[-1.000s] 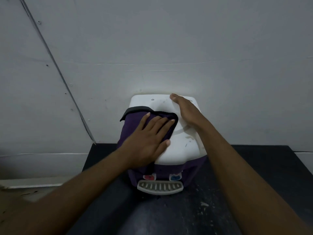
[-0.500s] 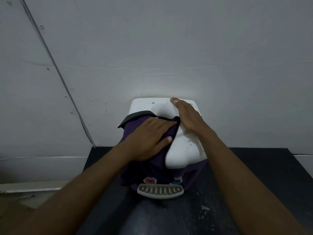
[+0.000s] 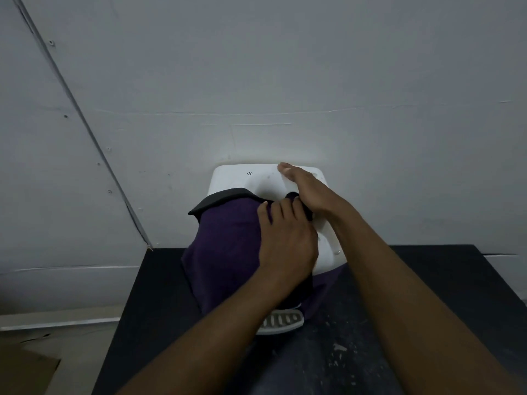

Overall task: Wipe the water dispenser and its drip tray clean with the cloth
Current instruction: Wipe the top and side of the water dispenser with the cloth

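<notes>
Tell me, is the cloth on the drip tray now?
No, the purple cloth lies over the dispenser's top under the left hand, while the drip tray below is uncovered.

No text, label or number could be read; the water dispenser (image 3: 242, 178) bore only small dark marks.

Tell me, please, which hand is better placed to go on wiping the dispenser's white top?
Probably the left hand: it already presses the purple cloth onto the top, while the right hand lies bare, steadying the water dispenser.
</notes>
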